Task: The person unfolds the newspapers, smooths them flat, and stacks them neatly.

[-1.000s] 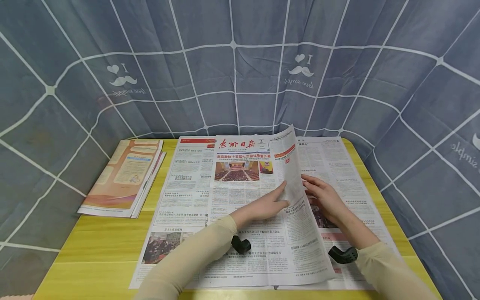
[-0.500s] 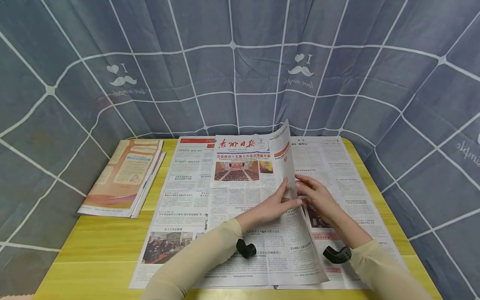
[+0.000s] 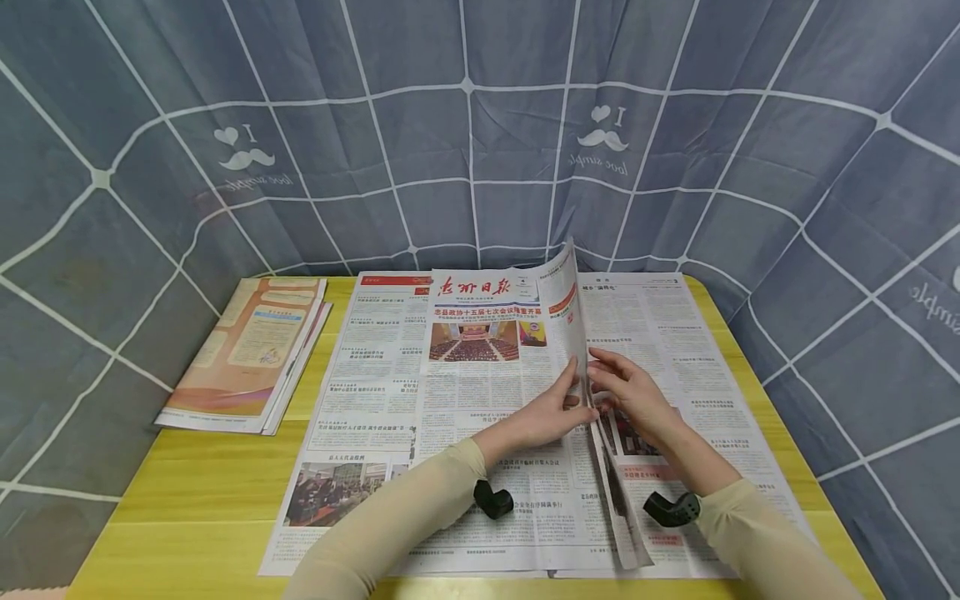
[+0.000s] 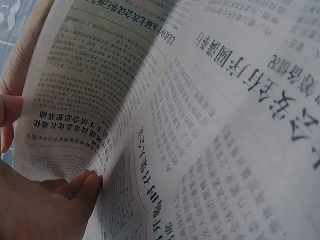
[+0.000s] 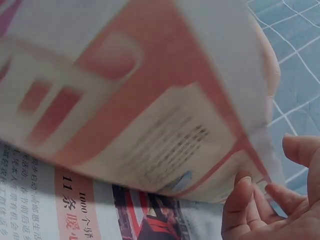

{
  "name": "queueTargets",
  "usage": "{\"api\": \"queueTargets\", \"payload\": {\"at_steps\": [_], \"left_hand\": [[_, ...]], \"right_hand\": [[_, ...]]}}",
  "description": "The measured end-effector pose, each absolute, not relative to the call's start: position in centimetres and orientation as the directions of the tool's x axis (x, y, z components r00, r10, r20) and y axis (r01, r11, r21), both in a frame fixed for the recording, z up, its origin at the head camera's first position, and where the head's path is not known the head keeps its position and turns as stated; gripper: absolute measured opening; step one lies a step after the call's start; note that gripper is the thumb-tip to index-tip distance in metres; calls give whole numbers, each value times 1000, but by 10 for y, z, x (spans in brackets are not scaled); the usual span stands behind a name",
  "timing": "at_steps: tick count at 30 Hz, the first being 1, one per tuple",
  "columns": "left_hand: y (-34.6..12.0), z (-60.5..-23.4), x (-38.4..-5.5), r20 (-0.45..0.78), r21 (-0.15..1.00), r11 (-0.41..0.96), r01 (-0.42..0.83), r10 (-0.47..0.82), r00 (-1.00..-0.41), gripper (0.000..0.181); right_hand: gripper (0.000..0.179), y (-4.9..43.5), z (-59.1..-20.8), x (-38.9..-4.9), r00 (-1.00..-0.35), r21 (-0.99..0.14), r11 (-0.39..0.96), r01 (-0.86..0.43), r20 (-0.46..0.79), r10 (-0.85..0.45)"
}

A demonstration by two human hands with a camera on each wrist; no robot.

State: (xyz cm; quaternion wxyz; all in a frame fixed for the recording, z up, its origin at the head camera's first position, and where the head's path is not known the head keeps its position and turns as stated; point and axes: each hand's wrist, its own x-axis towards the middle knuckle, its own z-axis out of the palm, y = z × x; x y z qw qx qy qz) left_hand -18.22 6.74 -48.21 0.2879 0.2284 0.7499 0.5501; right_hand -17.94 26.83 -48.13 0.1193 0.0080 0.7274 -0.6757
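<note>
A large newspaper (image 3: 480,392) lies unfolded on the table, and its right-hand sheet stands raised with its free edge bowed up. My left hand (image 3: 536,421) pinches the edge of this sheet, thumb at the edge and index finger along its left face. Across from it, my right hand (image 3: 633,396) touches the sheet's other side with loosely bent fingertips. In the right wrist view, the thumb of my right hand (image 5: 295,200) stands apart from the paper. The left wrist view shows the fingertips of my left hand (image 4: 55,200) against the printed page.
A stack of folded papers (image 3: 243,354) with an orange cover lies at the table's left. More newspaper pages (image 3: 675,333) cover the right side. Yellow wood table (image 3: 187,500) shows at front left. A grey curtain (image 3: 375,150) with white grid lines encloses the back and sides.
The raised sheet's edge has moved left, and its lower part has turned upright and curled. My right hand has shifted left with it; my left hand has moved slightly right, so they are closer together.
</note>
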Motion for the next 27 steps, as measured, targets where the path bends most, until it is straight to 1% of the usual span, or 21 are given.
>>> {"api": "queueTargets", "payload": {"at_steps": [4, 7, 10, 14, 18, 21, 25, 27], "left_hand": [[69, -483, -182, -150, 971, 237, 23, 683, -715, 91], [70, -484, -182, -145, 973, 229, 23, 687, -712, 88], [70, -485, -181, -150, 966, 257, 39, 672, -725, 85], [71, -484, -181, -120, 950, 296, 96, 633, -764, 82], [71, -482, -182, -84, 933, 330, 141, 585, -807, 77], [71, -482, -182, -75, 922, 353, 158, 563, -823, 74], [68, -482, -184, -70, 910, 375, 178, 562, -824, 73], [68, -484, -186, -54, 903, 379, 203, 568, -821, 75]], "right_hand": [[67, 269, -482, -179, -973, -982, 97, 160, -174, -154], [67, 269, -481, -179, -974, -983, 101, 153, -168, -153], [67, 269, -481, -179, -974, -982, 109, 153, -169, -149], [68, 269, -482, -178, -977, -978, 149, 144, -164, -137], [68, 269, -481, -177, -982, -962, 252, 106, -141, -126], [69, 270, -479, -177, -984, -935, 345, 84, -131, -117], [75, 271, -477, -176, -987, -893, 445, 68, -124, -99], [79, 274, -477, -176, -989, -880, 472, 49, -110, -102]]}}
